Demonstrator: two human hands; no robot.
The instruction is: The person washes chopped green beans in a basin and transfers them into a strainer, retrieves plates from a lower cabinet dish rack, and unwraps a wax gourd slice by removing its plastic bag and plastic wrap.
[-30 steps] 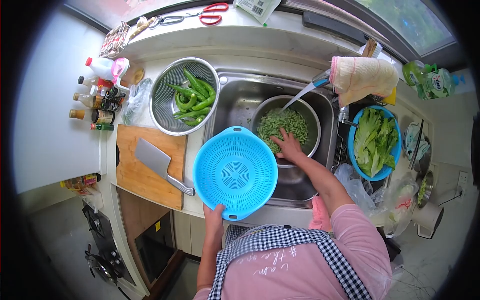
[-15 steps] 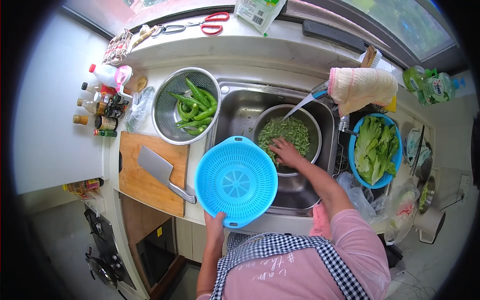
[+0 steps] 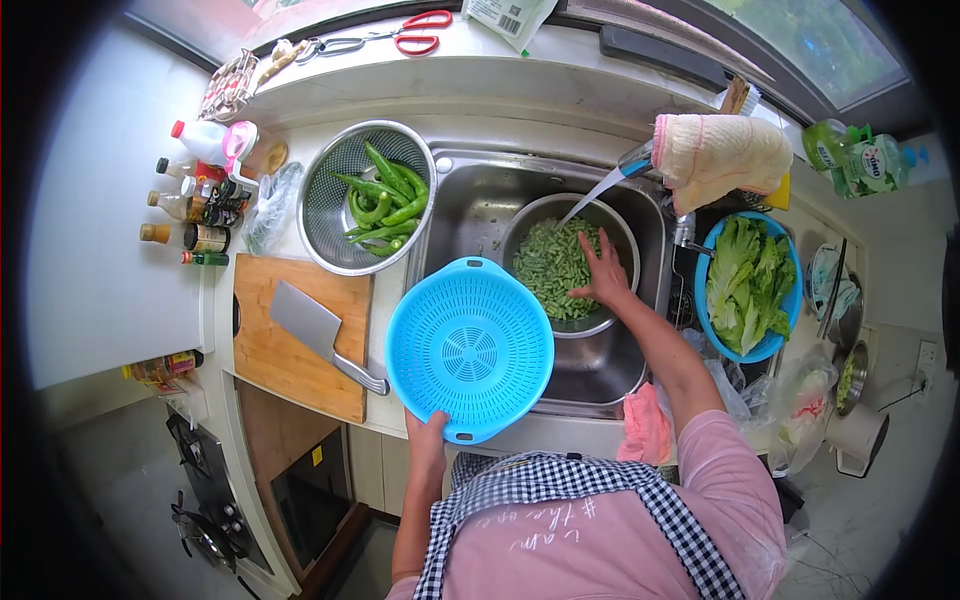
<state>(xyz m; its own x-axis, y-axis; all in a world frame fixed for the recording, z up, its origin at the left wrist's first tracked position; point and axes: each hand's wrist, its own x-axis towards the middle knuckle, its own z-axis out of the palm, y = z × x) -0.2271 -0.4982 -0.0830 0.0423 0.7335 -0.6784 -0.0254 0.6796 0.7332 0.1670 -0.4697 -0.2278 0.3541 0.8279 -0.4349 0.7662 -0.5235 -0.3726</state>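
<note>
My left hand (image 3: 428, 432) grips the near rim of a blue plastic colander (image 3: 470, 350), which has nothing in it and is held over the counter at the sink's left edge. Inside the sink (image 3: 600, 385) stands a steel bowl (image 3: 628, 232) of chopped green beans (image 3: 552, 275) in water. Water runs into it from the faucet (image 3: 635, 165). My right hand (image 3: 606, 272) is at the right side of the bowl, fingers spread over the beans and touching none that I can make out as held.
Left of the sink, a steel colander (image 3: 312, 220) holds green peppers (image 3: 385, 205). A cleaver (image 3: 310, 318) lies on a wooden cutting board (image 3: 265, 350). To the right sits a blue basin (image 3: 765, 350) of lettuce (image 3: 745, 285). A towel (image 3: 720, 160) hangs over the faucet.
My right hand has lifted from among the beans and moved toward the bowl's right side, its fingers now spread. The left hand still holds the blue colander in place. The view has shifted slightly.
</note>
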